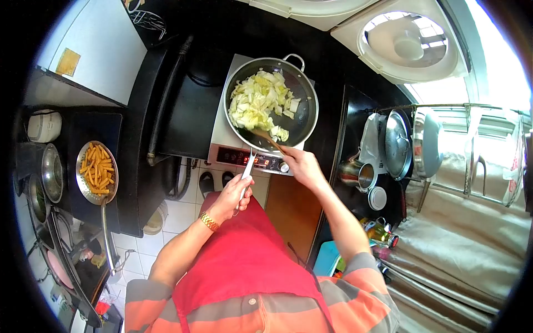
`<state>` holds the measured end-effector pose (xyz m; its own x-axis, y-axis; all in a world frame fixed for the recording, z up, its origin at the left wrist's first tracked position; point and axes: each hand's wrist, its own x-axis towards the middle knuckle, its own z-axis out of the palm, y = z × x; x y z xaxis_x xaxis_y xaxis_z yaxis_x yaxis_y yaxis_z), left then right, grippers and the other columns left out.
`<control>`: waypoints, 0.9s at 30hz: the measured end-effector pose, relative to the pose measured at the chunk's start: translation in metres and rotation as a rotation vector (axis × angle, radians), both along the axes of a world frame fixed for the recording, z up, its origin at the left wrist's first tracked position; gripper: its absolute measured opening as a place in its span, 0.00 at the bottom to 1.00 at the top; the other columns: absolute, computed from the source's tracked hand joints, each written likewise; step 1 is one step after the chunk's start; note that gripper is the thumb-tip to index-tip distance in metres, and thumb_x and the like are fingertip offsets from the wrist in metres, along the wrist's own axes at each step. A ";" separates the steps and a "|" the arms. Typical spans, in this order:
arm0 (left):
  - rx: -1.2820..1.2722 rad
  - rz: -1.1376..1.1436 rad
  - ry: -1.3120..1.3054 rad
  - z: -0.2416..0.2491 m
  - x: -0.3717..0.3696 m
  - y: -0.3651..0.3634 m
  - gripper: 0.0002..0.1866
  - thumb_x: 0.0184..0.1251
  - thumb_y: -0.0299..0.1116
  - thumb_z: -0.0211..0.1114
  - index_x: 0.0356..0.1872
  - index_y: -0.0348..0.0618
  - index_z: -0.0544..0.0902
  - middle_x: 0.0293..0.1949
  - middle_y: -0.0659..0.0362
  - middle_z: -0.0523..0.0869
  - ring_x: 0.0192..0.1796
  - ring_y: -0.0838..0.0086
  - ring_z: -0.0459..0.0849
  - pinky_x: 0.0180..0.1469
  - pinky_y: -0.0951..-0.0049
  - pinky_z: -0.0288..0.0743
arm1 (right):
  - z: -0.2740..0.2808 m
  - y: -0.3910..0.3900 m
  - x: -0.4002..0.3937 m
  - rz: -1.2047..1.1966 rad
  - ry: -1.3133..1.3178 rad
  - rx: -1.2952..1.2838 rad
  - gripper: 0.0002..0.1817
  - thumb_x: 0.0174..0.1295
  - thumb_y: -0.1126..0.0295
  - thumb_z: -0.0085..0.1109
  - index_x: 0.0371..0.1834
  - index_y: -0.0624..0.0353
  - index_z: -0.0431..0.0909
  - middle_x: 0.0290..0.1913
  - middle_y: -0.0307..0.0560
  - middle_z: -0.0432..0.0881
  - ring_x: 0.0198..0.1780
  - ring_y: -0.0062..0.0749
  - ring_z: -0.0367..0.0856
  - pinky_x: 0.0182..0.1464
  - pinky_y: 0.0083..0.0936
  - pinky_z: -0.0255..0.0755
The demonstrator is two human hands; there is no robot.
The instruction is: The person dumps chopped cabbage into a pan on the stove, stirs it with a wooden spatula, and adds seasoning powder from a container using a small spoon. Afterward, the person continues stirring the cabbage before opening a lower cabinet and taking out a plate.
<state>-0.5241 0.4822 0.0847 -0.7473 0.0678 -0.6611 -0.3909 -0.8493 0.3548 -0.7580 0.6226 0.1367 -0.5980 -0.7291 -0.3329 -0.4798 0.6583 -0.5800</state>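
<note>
A wok (302, 119) sits on an induction cooker (222, 125) with a lit red display. Chopped cabbage (258, 100) fills the left and middle of the wok, with pale pieces on the dark inside. My left hand (230, 197) is closed round the wok's metal handle (248, 169). In my right hand (304, 166) is a wooden spatula (270, 141), gripped by its shaft. Its blade reaches into the wok at the near edge of the cabbage, partly hidden among the pieces.
At the left, a strainer ladle (106, 213) holds fried strips (99, 169) on a dark counter. On the right stand a metal pot (355, 173) and a rack with pan lids (397, 144). A fan (408, 41) is set in the window at the upper right.
</note>
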 end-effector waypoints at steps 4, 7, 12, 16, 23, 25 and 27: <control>-0.006 -0.017 -0.017 -0.001 0.000 -0.002 0.13 0.88 0.47 0.57 0.50 0.49 0.75 0.28 0.67 0.75 0.20 0.85 0.68 0.19 0.79 0.63 | -0.035 -0.018 -0.022 -0.183 0.143 -0.194 0.19 0.73 0.69 0.64 0.63 0.63 0.86 0.50 0.63 0.92 0.51 0.46 0.94 0.56 0.34 0.83; -0.014 -0.006 -0.006 -0.002 0.000 -0.002 0.12 0.88 0.46 0.57 0.50 0.49 0.75 0.28 0.67 0.75 0.20 0.85 0.67 0.19 0.80 0.63 | -0.007 -0.013 -0.041 -0.234 0.147 -0.203 0.19 0.72 0.69 0.64 0.63 0.62 0.87 0.48 0.63 0.93 0.49 0.44 0.95 0.54 0.33 0.84; -0.011 -0.011 -0.006 -0.001 0.000 -0.001 0.12 0.88 0.47 0.57 0.50 0.49 0.75 0.28 0.67 0.75 0.20 0.85 0.67 0.19 0.80 0.63 | -0.015 -0.044 -0.065 -0.202 0.301 -0.131 0.19 0.73 0.65 0.60 0.64 0.56 0.87 0.48 0.65 0.90 0.51 0.61 0.91 0.55 0.46 0.84; -0.015 -0.010 -0.010 -0.002 0.000 -0.001 0.13 0.88 0.47 0.57 0.50 0.49 0.75 0.28 0.67 0.75 0.20 0.85 0.68 0.19 0.79 0.63 | -0.042 -0.037 -0.045 -0.038 0.414 0.036 0.21 0.74 0.65 0.58 0.68 0.47 0.83 0.44 0.62 0.89 0.46 0.64 0.90 0.49 0.56 0.84; -0.009 -0.011 -0.022 0.000 -0.001 -0.001 0.13 0.88 0.47 0.57 0.50 0.49 0.75 0.28 0.67 0.75 0.20 0.85 0.68 0.19 0.79 0.63 | 0.022 -0.020 -0.061 -0.044 0.387 -0.029 0.19 0.71 0.65 0.62 0.61 0.53 0.89 0.45 0.61 0.91 0.49 0.58 0.90 0.54 0.46 0.83; -0.009 -0.012 -0.020 0.001 -0.001 -0.001 0.13 0.89 0.47 0.57 0.50 0.49 0.75 0.28 0.67 0.75 0.20 0.84 0.67 0.19 0.79 0.63 | 0.021 -0.039 -0.052 -0.070 0.340 -0.059 0.18 0.71 0.65 0.62 0.61 0.54 0.90 0.45 0.62 0.91 0.49 0.59 0.90 0.55 0.46 0.83; -0.016 -0.010 -0.022 0.001 -0.002 -0.001 0.13 0.89 0.47 0.57 0.50 0.49 0.75 0.28 0.67 0.75 0.20 0.84 0.67 0.19 0.79 0.62 | -0.006 -0.051 -0.044 -0.054 0.346 -0.059 0.18 0.72 0.64 0.62 0.62 0.53 0.89 0.45 0.64 0.90 0.49 0.61 0.89 0.54 0.49 0.83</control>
